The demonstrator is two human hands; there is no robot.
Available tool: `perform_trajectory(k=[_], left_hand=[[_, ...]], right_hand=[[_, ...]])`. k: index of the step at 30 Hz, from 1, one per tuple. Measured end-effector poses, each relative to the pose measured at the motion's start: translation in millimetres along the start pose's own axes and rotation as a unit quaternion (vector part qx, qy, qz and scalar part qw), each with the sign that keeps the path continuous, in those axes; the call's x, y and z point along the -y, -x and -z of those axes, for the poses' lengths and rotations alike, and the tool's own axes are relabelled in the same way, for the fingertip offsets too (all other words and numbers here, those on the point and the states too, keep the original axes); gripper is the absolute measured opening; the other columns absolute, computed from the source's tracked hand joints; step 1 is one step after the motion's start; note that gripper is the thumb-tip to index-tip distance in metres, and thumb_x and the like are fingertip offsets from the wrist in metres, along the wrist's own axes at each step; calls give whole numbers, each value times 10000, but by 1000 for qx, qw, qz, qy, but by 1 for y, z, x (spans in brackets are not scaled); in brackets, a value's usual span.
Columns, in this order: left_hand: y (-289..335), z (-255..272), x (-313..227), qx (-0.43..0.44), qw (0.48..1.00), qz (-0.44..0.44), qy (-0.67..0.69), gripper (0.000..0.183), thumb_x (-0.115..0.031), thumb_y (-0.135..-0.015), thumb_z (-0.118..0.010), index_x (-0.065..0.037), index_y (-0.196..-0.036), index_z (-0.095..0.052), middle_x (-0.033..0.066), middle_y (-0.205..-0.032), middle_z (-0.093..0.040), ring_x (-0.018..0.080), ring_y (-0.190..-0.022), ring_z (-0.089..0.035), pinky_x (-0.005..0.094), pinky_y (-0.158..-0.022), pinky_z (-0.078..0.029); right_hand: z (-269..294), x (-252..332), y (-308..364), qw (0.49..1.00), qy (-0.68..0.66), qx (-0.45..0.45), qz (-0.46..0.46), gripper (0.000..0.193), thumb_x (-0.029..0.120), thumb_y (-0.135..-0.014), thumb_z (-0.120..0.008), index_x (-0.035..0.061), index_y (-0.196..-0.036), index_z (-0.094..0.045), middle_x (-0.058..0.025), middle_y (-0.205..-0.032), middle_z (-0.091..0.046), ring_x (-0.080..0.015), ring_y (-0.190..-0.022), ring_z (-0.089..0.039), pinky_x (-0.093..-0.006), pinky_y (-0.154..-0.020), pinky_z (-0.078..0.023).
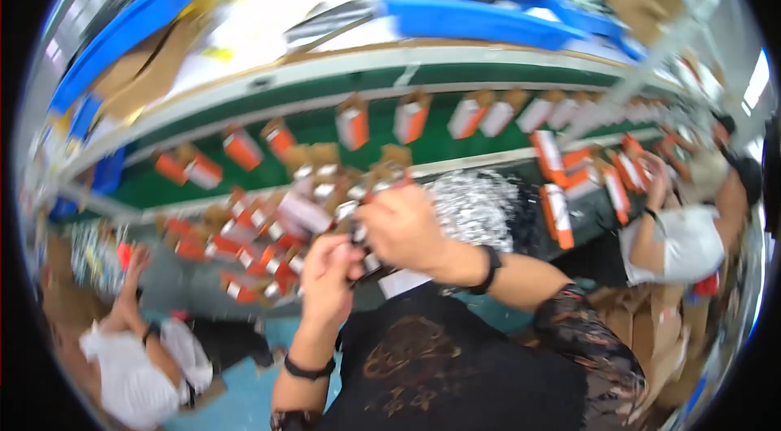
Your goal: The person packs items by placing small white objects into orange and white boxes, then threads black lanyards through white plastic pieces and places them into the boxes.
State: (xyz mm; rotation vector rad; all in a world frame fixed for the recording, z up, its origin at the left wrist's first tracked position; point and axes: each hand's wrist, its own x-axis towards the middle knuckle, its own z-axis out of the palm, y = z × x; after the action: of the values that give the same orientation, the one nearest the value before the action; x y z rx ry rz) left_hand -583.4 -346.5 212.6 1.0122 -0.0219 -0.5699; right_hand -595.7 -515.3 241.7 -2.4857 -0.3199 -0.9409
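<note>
Overhead at twelve o'clock from the hands, a long shelf [488,56] spans the view, with a blue bin [488,21] on it at one o'clock. Under it runs a green belt [311,118] carrying orange-and-white boxes, then the dark bench [195,280]. One co-worker [691,240] is at three o'clock, another [134,374] at eight. A heap of orange-and-white cartons [252,258] lies at nine; a pile of shiny silver packets [476,203] sits between two and three.

The right hand [403,223] is curled nearly closed, fingers bent inward; the left hand [329,272] is pinched, thumb against fingers. Between them, at the dial's centre above the bench, is a small dark piece [359,233], which both appear to grip. Blur hides its exact shape.

It looks light enough for fingertips, and probably won't strain either hand. Whether it is stiff, slippery or fragile I can't tell; a gentle pinch at opposite ends, thumb against forefinger, would seem the safest hold, leaving its middle free from pressure.
</note>
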Motion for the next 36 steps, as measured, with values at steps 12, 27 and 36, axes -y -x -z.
perform_trajectory(k=[12,27,36], left_hand=[[-19,44,-18,181,977,46,-104,276,-260,-873,-723,-52,-886,-542,10,-716,-546,88,-624,-512,229,-563,-432],[5,54,-27,29,990,10,-139,123,-24,-897,-640,33,-1006,-655,79,-910,-676,186,-813,-654,312,-739,-545],[45,36,-34,-196,662,-431,-581,438,-14,-807,-668,56,-1229,-578,231,-1225,-604,374,-1077,-622,408,-892,-506]], right_hand=[[18,31,-7,974,61,194,-101,138,130,-689,-706,60,-807,-689,-93,-725,-631,-276,-669,-631,-423,-658,-468],[14,31,-15,947,-142,277,-75,90,135,-727,-715,88,-803,-718,-71,-864,-633,-282,-890,-617,-402,-752,-501],[-50,67,-39,760,-545,180,-305,94,16,-878,-666,-20,-964,-654,-52,-910,-655,-53,-830,-615,-205,-679,-506]])
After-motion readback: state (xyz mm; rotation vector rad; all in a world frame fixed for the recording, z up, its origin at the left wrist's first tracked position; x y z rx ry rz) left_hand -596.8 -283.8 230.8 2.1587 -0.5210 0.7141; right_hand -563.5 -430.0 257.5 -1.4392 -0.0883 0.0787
